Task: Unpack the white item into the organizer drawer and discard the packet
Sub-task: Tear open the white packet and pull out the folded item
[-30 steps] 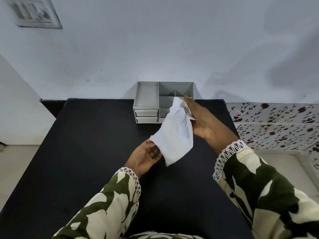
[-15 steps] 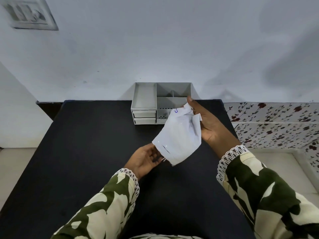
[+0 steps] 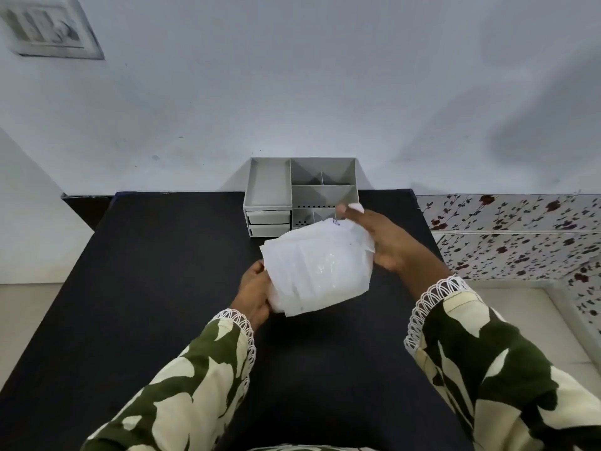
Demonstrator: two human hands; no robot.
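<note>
A white plastic packet (image 3: 317, 266) with a white item inside is held above the black table (image 3: 146, 288), both hands on it. My left hand (image 3: 255, 296) grips its lower left edge. My right hand (image 3: 382, 239) holds its upper right corner, fingers curled over the top. The grey organizer (image 3: 270, 190) stands at the table's far edge against the wall, just behind the packet. It has open top compartments and two small shut drawers (image 3: 268, 222) on its left front. The packet hides the organizer's lower right front.
A white wall rises behind the table, with a switch plate (image 3: 48, 30) at the upper left. A floral-patterned surface (image 3: 520, 236) lies to the right of the table. Pale floor shows at the left.
The packet has turned from hanging upright to lying flatter and wider between my hands. My left hand has closed on its lower left edge, and my right hand has shifted along the top.
</note>
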